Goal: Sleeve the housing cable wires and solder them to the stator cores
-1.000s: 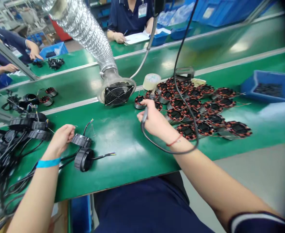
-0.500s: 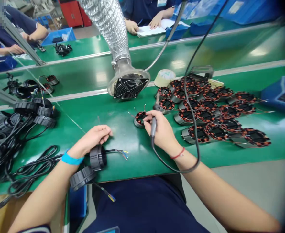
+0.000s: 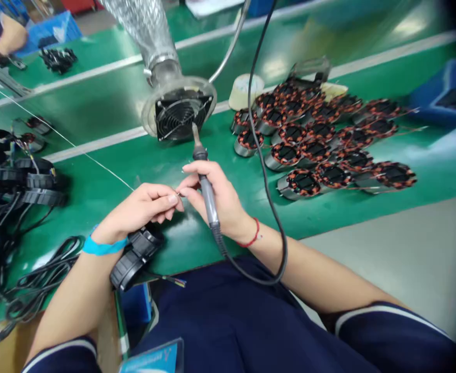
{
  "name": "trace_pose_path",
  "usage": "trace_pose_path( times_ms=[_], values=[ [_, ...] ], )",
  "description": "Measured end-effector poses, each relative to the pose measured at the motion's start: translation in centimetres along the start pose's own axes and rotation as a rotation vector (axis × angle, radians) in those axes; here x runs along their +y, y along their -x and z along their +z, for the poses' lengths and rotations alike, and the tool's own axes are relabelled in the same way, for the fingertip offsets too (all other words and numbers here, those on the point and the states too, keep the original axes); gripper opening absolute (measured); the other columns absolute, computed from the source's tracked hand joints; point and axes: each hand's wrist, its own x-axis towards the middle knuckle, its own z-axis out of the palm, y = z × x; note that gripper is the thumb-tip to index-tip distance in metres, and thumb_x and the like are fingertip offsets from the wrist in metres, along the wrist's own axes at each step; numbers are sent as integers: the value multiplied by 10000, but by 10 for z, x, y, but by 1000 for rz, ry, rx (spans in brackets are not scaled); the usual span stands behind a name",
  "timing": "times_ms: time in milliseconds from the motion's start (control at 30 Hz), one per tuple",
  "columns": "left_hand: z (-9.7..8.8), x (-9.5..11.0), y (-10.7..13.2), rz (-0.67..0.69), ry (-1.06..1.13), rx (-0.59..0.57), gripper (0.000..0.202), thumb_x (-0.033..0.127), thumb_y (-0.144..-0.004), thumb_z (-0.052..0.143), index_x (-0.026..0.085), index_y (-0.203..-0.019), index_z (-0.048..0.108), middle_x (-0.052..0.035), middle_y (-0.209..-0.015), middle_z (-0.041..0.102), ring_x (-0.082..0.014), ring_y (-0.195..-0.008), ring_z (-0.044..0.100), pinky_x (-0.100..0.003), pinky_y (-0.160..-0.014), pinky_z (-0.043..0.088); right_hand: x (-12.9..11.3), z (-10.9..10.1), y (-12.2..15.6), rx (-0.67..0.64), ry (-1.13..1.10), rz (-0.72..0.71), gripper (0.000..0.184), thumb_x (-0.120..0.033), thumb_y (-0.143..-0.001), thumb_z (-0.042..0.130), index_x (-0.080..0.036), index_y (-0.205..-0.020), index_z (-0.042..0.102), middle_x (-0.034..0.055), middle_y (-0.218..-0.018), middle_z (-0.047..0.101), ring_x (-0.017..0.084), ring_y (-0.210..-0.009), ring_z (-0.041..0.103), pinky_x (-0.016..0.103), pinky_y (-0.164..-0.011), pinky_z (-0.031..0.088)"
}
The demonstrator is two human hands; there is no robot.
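My right hand [image 3: 216, 199] is closed around a soldering iron [image 3: 205, 178] with its tip pointing away, toward the fan; its black cord [image 3: 268, 176] loops past my wrist. My left hand [image 3: 146, 204] pinches something thin that I cannot make out, its fingertips meeting my right fingertips over the green bench [image 3: 107, 155]. A thin solder wire [image 3: 64, 139] runs from the far left toward my left hand. Under my left wrist lie two black round housings [image 3: 136, 254] with cables and coloured wire ends [image 3: 173, 281] at the bench edge.
A fume fan [image 3: 179, 111] on a silver duct [image 3: 144, 26] stands just beyond my hands. Several copper-wound stators [image 3: 313, 137] cover the bench to the right. Black housings and cables [image 3: 14, 181] pile at left. A blue bin [image 3: 449, 93] sits far right. Another person's arm [image 3: 6, 36] shows top left.
My right hand pulled back from the stators toward me with the iron. My left hand rose from the black housings and met it. The view tilted down.
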Motion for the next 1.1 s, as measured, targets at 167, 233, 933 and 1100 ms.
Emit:
trace_pose_path(
  times_ms=[167,233,933,1100],
  values=[
    [-15,-3,1,-23,-227,-48,236,350,-805,644,147,-750,751,-16,-559,617,-101,-513,499,-204,-486,383,12,-30,0,187,-30,136,278,-272,-899,524,-272,-1148,400,-23,-826,638,152,-771,670,333,-759,574],
    [-23,-8,-6,-59,-83,33,207,314,-797,646,126,-790,732,-34,-630,653,-99,-508,523,-210,-488,415,20,-44,-2,229,117,198,316,-279,-889,524,-265,-1177,395,1,-863,645,171,-804,671,363,-786,566],
    [-18,-18,-47,-136,132,-1,308,420,-703,723,121,-698,649,3,-641,547,-46,-471,285,-213,-442,158,48,-36,7,-293,409,-58,676,-199,-786,690,-184,-1361,336,140,-1185,594,298,-1064,594,525,-923,519],
    [-17,-23,-55,-155,241,26,387,479,-682,761,118,-696,621,26,-580,493,-29,-437,297,-184,-418,157,50,-38,5,-347,301,-126,657,-187,-812,656,-178,-1374,316,169,-1275,566,296,-1152,575,508,-971,510]
  ],
)
